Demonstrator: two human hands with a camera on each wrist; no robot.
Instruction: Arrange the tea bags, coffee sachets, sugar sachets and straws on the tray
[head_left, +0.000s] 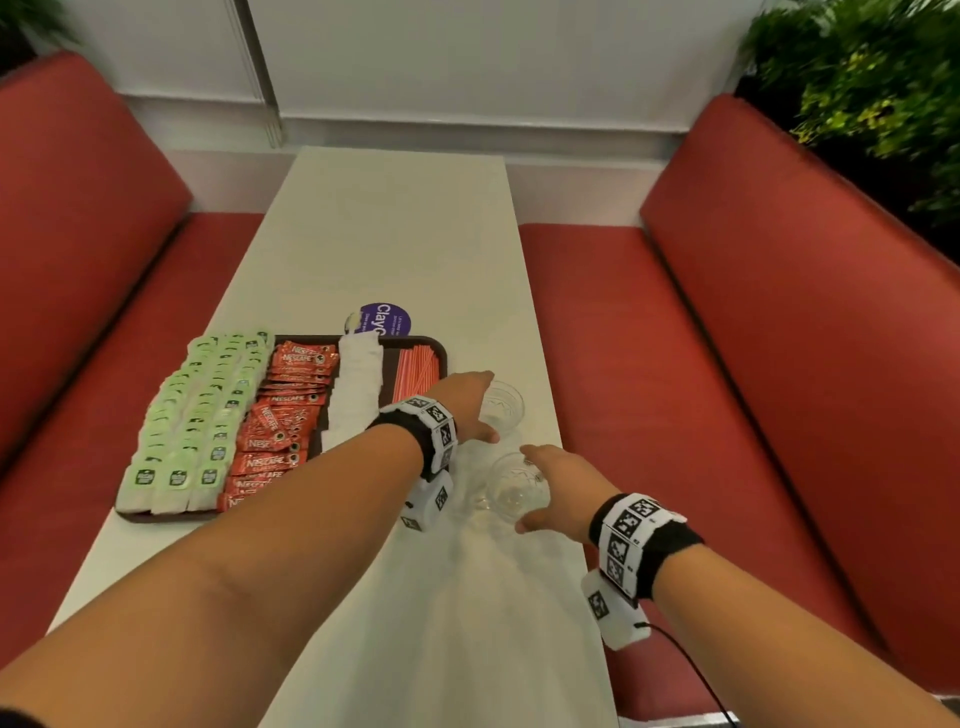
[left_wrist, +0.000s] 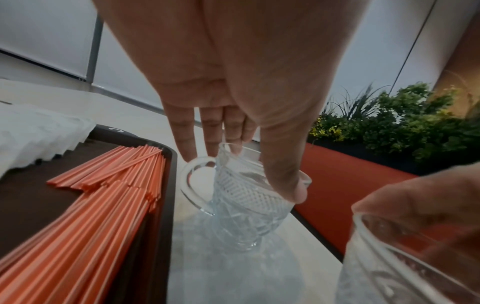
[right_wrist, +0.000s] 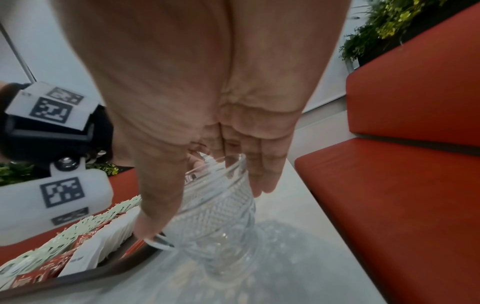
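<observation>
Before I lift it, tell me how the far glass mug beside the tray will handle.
The far glass mug is probably rigid and breakable, being clear cut glass. Its patterned wall may give the left hand some purchase. Its narrower foot suggests it could tip if pushed high up, and its handle points toward the tray.

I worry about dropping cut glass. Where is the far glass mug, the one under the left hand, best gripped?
Probably by its handle. The far glass mug stands upright on the table, its loop handle facing the tray, so come from the tray side. The left hand now holds its rim from above, a less secure hold.
</observation>
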